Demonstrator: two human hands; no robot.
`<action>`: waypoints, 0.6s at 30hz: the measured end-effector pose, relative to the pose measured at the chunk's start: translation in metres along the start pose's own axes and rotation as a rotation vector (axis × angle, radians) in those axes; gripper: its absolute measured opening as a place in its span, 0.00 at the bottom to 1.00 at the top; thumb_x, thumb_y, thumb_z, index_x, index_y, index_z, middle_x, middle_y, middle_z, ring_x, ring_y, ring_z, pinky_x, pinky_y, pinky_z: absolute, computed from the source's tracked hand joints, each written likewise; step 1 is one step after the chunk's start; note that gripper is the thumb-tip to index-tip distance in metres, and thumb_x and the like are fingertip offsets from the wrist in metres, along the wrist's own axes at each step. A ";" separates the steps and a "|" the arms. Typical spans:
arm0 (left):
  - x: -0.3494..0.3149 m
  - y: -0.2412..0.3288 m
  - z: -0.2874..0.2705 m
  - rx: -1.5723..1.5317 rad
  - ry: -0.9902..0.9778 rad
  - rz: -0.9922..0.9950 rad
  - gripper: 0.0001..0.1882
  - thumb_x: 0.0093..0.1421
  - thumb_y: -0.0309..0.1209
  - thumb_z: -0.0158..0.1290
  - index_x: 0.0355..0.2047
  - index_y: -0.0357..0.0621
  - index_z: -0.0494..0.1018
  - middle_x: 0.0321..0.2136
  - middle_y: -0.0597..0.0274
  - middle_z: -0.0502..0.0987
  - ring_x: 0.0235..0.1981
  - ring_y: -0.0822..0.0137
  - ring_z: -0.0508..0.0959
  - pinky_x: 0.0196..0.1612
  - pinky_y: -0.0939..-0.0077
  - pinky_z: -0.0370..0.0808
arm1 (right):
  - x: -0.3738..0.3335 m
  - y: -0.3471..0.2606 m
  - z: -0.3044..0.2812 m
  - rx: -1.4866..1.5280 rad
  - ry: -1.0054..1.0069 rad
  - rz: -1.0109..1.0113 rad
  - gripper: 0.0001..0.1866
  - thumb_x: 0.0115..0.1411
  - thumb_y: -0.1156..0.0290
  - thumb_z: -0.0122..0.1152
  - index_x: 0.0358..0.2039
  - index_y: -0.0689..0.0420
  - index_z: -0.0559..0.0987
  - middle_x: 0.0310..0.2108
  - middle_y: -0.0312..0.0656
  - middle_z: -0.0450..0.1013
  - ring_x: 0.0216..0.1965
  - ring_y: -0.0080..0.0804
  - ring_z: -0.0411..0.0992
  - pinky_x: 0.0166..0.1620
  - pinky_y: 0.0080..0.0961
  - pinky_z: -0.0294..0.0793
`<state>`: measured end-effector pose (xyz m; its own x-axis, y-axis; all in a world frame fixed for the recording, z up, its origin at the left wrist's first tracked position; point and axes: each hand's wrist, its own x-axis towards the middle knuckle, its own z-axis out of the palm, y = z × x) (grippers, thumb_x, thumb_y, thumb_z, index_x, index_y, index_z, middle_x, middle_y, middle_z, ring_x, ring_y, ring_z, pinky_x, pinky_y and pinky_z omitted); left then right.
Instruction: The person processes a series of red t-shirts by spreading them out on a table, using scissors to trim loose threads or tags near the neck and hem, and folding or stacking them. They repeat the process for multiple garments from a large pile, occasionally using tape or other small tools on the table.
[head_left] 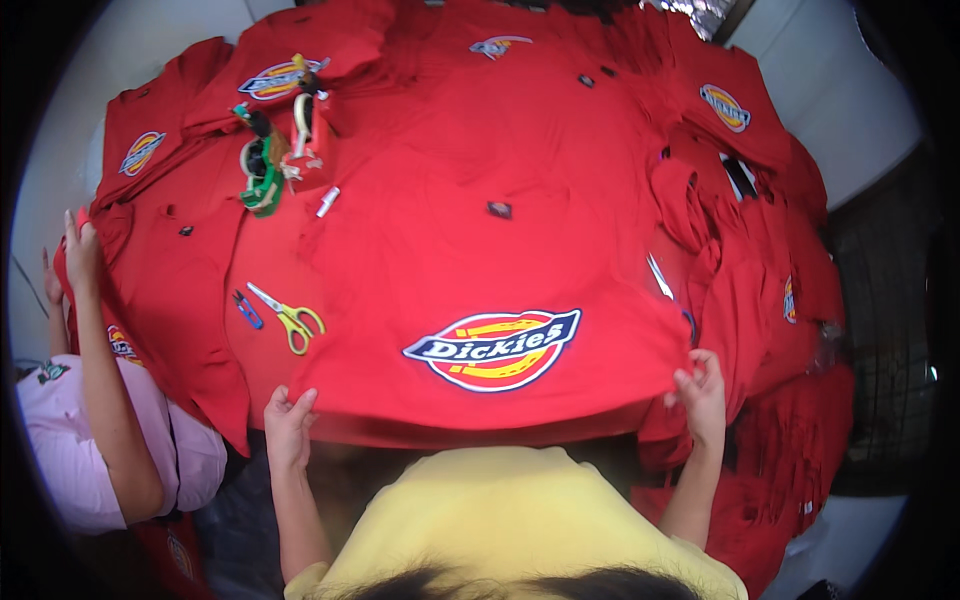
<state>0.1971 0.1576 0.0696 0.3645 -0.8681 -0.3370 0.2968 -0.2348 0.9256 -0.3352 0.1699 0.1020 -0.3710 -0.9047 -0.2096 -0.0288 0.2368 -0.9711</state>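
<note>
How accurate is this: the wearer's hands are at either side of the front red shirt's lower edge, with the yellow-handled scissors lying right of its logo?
One slip: the yellow-handled scissors lie left of the logo, not right, as the head view shows. The left hand and right hand are at the lower edge of the front red shirt.

Fisheye head view, from above yellow top (pixel 490 510), facing down, near red shirt (pixel 490 275); right edge too dark to tell.
</note>
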 end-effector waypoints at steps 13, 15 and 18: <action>0.149 0.235 0.093 0.083 -0.537 0.552 0.09 0.62 0.31 0.51 0.42 0.43 0.71 0.36 0.70 0.73 0.38 0.80 0.72 0.38 0.83 0.70 | 0.182 -0.206 0.045 0.371 -0.253 -0.550 0.15 0.63 0.71 0.53 0.49 0.62 0.72 0.45 0.40 0.72 0.46 0.29 0.71 0.49 0.31 0.72; 0.214 0.296 0.137 0.067 -0.507 0.693 0.14 0.62 0.32 0.52 0.46 0.42 0.70 0.40 0.68 0.73 0.41 0.73 0.73 0.43 0.73 0.73 | 0.236 -0.272 0.053 0.390 -0.163 -0.638 0.16 0.63 0.72 0.53 0.50 0.64 0.71 0.46 0.42 0.71 0.48 0.34 0.70 0.52 0.34 0.71; 0.313 0.427 0.144 -0.184 -0.510 0.848 0.17 0.60 0.32 0.53 0.49 0.42 0.68 0.46 0.61 0.71 0.47 0.64 0.70 0.51 0.57 0.72 | 0.269 -0.376 0.100 0.538 -0.199 -0.937 0.19 0.61 0.74 0.53 0.50 0.72 0.67 0.50 0.52 0.68 0.53 0.46 0.67 0.60 0.43 0.65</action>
<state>0.3113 -0.2774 0.3838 0.1098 -0.8110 0.5746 0.2619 0.5813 0.7704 -0.3312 -0.1980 0.3995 -0.2556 -0.6973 0.6697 0.2052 -0.7161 -0.6672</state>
